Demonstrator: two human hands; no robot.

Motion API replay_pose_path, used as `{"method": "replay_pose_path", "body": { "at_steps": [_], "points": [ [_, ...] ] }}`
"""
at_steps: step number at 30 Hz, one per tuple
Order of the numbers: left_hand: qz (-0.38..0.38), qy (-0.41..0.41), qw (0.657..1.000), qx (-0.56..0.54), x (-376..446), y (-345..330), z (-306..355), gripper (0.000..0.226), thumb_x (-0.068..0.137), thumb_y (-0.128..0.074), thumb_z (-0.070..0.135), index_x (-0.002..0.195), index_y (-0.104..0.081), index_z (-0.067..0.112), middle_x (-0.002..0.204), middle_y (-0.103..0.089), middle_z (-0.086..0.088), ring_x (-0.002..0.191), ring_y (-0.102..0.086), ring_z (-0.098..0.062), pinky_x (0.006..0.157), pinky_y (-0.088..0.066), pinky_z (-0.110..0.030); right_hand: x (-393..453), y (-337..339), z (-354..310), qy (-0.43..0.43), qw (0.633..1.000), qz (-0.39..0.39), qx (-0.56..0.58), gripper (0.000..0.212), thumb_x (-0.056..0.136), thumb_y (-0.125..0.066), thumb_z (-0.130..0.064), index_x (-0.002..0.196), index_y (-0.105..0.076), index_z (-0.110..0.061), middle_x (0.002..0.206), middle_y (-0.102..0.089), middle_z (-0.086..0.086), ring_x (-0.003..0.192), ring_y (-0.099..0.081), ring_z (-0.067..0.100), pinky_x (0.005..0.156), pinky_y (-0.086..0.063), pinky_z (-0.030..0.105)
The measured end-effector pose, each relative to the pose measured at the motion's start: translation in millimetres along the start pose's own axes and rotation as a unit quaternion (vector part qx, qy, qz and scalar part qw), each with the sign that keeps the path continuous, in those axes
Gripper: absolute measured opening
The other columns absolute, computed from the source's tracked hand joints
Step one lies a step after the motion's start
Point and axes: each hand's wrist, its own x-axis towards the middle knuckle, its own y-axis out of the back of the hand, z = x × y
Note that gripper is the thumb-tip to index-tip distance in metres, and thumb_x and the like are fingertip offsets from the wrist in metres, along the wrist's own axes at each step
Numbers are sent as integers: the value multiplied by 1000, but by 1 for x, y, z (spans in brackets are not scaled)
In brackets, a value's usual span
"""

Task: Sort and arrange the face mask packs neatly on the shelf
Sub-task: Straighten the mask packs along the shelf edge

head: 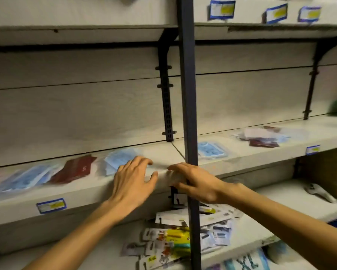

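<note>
At the pale wooden shelf's [89,193] near edge, both hands hovered empty, fingers spread: left hand [133,182] beside a light-blue mask pack [121,159], right hand [193,182] by the dark upright post [189,114]. Maroon pack [74,169] lay further left; a mixed pile [265,137] far right.

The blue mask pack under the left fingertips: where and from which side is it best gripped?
Probably by its near edge, from the front. The blue mask pack lies flat on the shelf, so the left hand, fingers spread over it, could slide it to the lip and pinch there.
</note>
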Motion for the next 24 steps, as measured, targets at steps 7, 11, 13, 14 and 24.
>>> {"method": "replay_pose_path", "body": {
  "at_steps": [7, 11, 13, 14, 24],
  "points": [
    [-44, -77, 991, -105, 12, -11, 121, 17, 95, -61, 42, 110, -61, 34, 80, -67, 14, 74, -66, -9, 72, -60, -35, -93, 79, 72, -116, 987, 70, -90, 56, 100, -56, -37, 150, -33, -25, 139, -59, -1, 116, -60, 16, 98, -52, 38],
    [-52, -121, 987, -97, 32, -36, 186, 21, 92, -60, 46, 109, -65, 34, 90, -70, 16, 84, -68, -11, 78, -58, -30, -129, 111, 131, -169, 971, 108, -130, 53, 99, -57, -38, 147, -40, -23, 137, -60, 0, 115, -61, 18, 97, -51, 38],
    [-51, -141, 984, -92, 47, -52, 215, 23, 92, -60, 45, 110, -66, 32, 96, -71, 14, 87, -68, -12, 78, -55, -29, -141, 123, 165, -183, 963, 134, -146, 51, 97, -59, -37, 144, -44, -24, 135, -61, -1, 112, -62, 17, 93, -51, 35],
    [-55, -148, 983, -90, 56, -61, 229, 25, 92, -58, 45, 111, -66, 31, 99, -72, 13, 89, -67, -12, 78, -55, -29, -145, 128, 183, -190, 959, 147, -152, 49, 97, -59, -36, 143, -46, -25, 133, -62, -1, 110, -62, 17, 90, -51, 34],
    [-41, -136, 987, -69, 181, -182, 338, 27, 93, -58, 34, 118, -61, 23, 127, -59, 5, 115, -55, -20, 90, -46, -33, -148, 190, 358, -186, 955, 202, -114, 42, 96, -57, -31, 137, -52, -22, 131, -64, -2, 124, -53, 21, 96, -47, 37]
  ]
}}
